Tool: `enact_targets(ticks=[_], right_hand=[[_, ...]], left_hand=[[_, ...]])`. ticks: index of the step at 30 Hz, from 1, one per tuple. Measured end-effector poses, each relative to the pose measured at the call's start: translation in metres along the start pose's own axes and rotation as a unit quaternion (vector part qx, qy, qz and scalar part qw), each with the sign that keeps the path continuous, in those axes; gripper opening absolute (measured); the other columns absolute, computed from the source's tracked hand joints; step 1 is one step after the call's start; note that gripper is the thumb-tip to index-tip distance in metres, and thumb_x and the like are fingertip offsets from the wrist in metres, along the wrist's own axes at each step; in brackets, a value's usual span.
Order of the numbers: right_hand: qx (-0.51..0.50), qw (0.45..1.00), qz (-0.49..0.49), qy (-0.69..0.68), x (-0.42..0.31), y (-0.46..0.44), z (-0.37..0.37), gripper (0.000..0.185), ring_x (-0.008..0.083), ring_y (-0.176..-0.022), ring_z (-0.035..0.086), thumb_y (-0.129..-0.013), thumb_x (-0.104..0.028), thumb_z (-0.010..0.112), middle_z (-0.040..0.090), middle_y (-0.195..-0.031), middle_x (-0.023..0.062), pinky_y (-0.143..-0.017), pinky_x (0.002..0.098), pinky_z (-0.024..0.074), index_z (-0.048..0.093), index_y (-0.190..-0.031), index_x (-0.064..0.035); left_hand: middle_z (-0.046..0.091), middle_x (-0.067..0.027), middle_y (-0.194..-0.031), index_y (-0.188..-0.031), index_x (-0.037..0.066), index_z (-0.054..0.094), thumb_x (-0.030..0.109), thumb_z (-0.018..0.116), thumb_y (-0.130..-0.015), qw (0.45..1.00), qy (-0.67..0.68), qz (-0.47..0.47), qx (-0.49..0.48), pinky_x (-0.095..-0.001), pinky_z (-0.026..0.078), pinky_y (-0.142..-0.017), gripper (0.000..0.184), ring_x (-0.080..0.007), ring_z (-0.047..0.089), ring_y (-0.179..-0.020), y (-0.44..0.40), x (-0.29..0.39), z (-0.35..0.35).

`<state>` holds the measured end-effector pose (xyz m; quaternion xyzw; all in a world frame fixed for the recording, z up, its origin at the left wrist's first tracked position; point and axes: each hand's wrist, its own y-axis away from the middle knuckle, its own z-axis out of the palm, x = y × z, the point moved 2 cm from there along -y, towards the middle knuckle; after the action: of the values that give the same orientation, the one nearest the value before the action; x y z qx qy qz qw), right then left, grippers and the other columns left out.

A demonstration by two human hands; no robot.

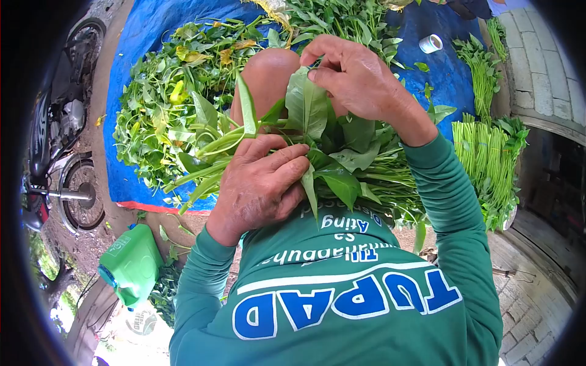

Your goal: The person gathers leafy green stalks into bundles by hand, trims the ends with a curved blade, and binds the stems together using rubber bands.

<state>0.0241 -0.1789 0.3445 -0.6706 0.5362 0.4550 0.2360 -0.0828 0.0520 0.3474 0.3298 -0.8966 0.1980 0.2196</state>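
Note:
My left hand [262,177] is closed around a bunch of water spinach [348,177] in my lap. Thick pale stems stick out to its left, and the leaves spread to the right. Above it, my right hand [360,79] pinches the top of a broad green leaf [306,104] between thumb and fingertips, close to my bare knee [268,73]. The leaf's lower end reaches down toward the bunch; whether it is still attached there is hidden.
A blue tarp [131,165] bears a heap of loose leaves [165,116], some yellowed. Tied bundles of stems [485,165] stand at the right. A white cup [431,44] lies on the tarp. A green jug [131,262] and a motorcycle [61,128] are at the left.

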Motion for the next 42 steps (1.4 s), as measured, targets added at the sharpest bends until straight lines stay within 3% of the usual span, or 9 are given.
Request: enact_targets(ticks=[6, 8, 11, 13, 16, 21, 30, 36, 42], right_hand=[[0.098, 0.912, -0.277, 0.287, -0.023, 0.024, 0.006, 0.009, 0.0304, -0.099, 0.071, -0.086, -0.008, 0.071, 0.074, -0.104, 0.0106, -0.079, 0.045, 0.0561, 0.075, -0.093, -0.0045], [-0.002, 0.945, -0.271, 0.184, -0.044, 0.034, 0.008, 0.007, 0.0344, -0.101, 0.068, -0.082, -0.008, 0.073, 0.072, -0.105, 0.0098, -0.083, 0.047, 0.0553, 0.077, -0.088, -0.0073], [-0.106, 0.922, -0.283, 0.24, -0.023, 0.041, 0.026, 0.004, 0.0347, -0.101, 0.065, -0.081, -0.01, 0.074, 0.067, -0.098, 0.0105, -0.084, 0.0478, 0.0538, 0.077, -0.084, -0.0109], [-0.107, 0.923, -0.254, 0.269, -0.008, 0.044, 0.028, 0.004, 0.0338, -0.099, 0.063, -0.081, -0.013, 0.076, 0.064, -0.097, 0.0103, -0.084, 0.0471, 0.0533, 0.077, -0.083, -0.0097], [-0.111, 0.917, -0.246, 0.295, -0.003, 0.048, 0.033, 0.006, 0.0316, -0.104, 0.063, -0.082, -0.016, 0.075, 0.064, -0.1, 0.0094, -0.088, 0.0469, 0.0521, 0.078, -0.083, -0.01], [-0.115, 0.874, -0.283, 0.376, -0.014, 0.052, 0.035, 0.011, 0.0268, -0.107, 0.061, -0.085, -0.019, 0.07, 0.063, -0.101, 0.0072, -0.091, 0.0442, 0.0499, 0.079, -0.084, -0.0134], [-0.124, 0.885, -0.292, 0.342, -0.012, 0.051, 0.031, 0.009, 0.0289, -0.102, 0.061, -0.083, -0.017, 0.071, 0.063, -0.097, 0.0055, -0.085, 0.0451, 0.0491, 0.068, -0.089, -0.0118], [-0.12, 0.901, -0.275, 0.314, 0.002, 0.049, 0.031, 0.016, 0.0315, -0.103, 0.062, -0.079, -0.015, 0.076, 0.065, -0.095, 0.0073, -0.087, 0.0477, 0.0501, 0.071, -0.093, -0.0095], [-0.109, 0.973, -0.187, 0.084, 0.021, 0.046, 0.036, 0.027, 0.0342, -0.102, 0.064, -0.087, -0.022, 0.083, 0.072, -0.106, 0.0092, -0.093, 0.0453, 0.0497, 0.078, -0.111, -0.0106]], left_hand=[[0.075, -0.0064, -0.13, -0.114, 0.009, 0.074, 0.02, 0.081, -0.078, 1.0, -0.01, 0.001, -0.011, -0.0449, 0.054, -0.1, 0.039, -0.0307, 0.068, -0.125, 0.002, 0.002, 0.001], [0.075, -0.0067, -0.13, -0.114, 0.01, 0.074, 0.021, 0.081, -0.078, 1.0, -0.005, 0.004, -0.019, -0.0451, 0.054, -0.099, 0.039, -0.0305, 0.068, -0.126, 0.003, 0.0, 0.003], [0.075, -0.0085, -0.131, -0.113, 0.008, 0.075, 0.018, 0.08, -0.076, 1.0, 0.009, 0.008, -0.025, -0.0458, 0.056, -0.099, 0.039, -0.0309, 0.069, -0.124, 0.004, 0.0, 0.003], [0.075, -0.0117, -0.133, -0.113, 0.005, 0.076, 0.01, 0.079, -0.072, 0.999, 0.035, -0.003, -0.016, -0.0468, 0.057, -0.1, 0.041, -0.0332, 0.071, -0.122, 0.005, 0.001, 0.005], [0.074, -0.0074, -0.132, -0.114, 0.01, 0.074, 0.022, 0.082, -0.078, 1.0, 0.021, -0.008, -0.015, -0.0453, 0.056, -0.096, 0.039, -0.0286, 0.07, -0.123, 0.011, 0.001, 0.009], [0.074, -0.0133, -0.135, -0.126, 0.005, 0.074, 0.01, 0.078, -0.076, 0.998, 0.048, -0.013, -0.027, -0.0492, 0.058, -0.102, 0.05, -0.0361, 0.071, -0.123, 0.006, 0.003, 0.0], [0.067, -0.0174, -0.145, -0.141, 0.005, 0.065, 0.016, 0.08, -0.086, 0.986, 0.112, -0.12, -0.024, -0.047, 0.056, -0.108, 0.058, -0.0407, 0.067, -0.129, 0.008, -0.004, -0.01], [0.068, -0.0193, -0.139, -0.129, 0.003, 0.069, 0.017, 0.08, -0.089, 0.983, -0.031, -0.179, 0.037, -0.0478, 0.057, -0.104, 0.044, -0.0414, 0.068, -0.123, -0.007, 0.0, -0.009], [0.069, -0.0162, -0.126, -0.119, 0.007, 0.077, 0.024, 0.076, -0.096, 0.978, -0.05, -0.2, 0.031, -0.051, 0.058, -0.087, 0.029, -0.0397, 0.071, -0.101, -0.008, -0.001, -0.005]])
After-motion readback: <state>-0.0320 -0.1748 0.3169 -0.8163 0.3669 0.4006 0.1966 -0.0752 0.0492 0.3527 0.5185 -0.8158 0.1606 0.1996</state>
